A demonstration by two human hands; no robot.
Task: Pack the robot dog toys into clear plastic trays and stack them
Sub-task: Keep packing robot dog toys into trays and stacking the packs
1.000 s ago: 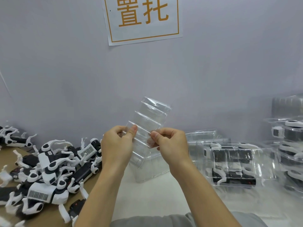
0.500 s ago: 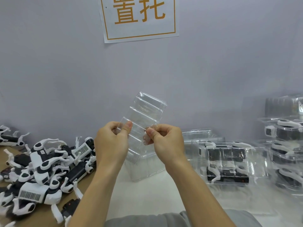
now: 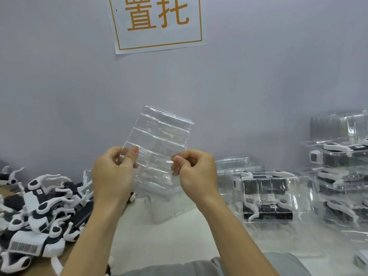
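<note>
Hands, left point(image 3: 112, 174) and right point(image 3: 196, 172), pinch a ribbed, clear plastic tray point(image 3: 159, 144) by its edges.

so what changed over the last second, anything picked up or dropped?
Nothing taken or let go. The two hands drew slightly apart along the clear tray, so more of its ribbed face shows between them. The left hand and right hand pinch its side edges as before. The loose toy pile and the packed trays lie unchanged.
</note>
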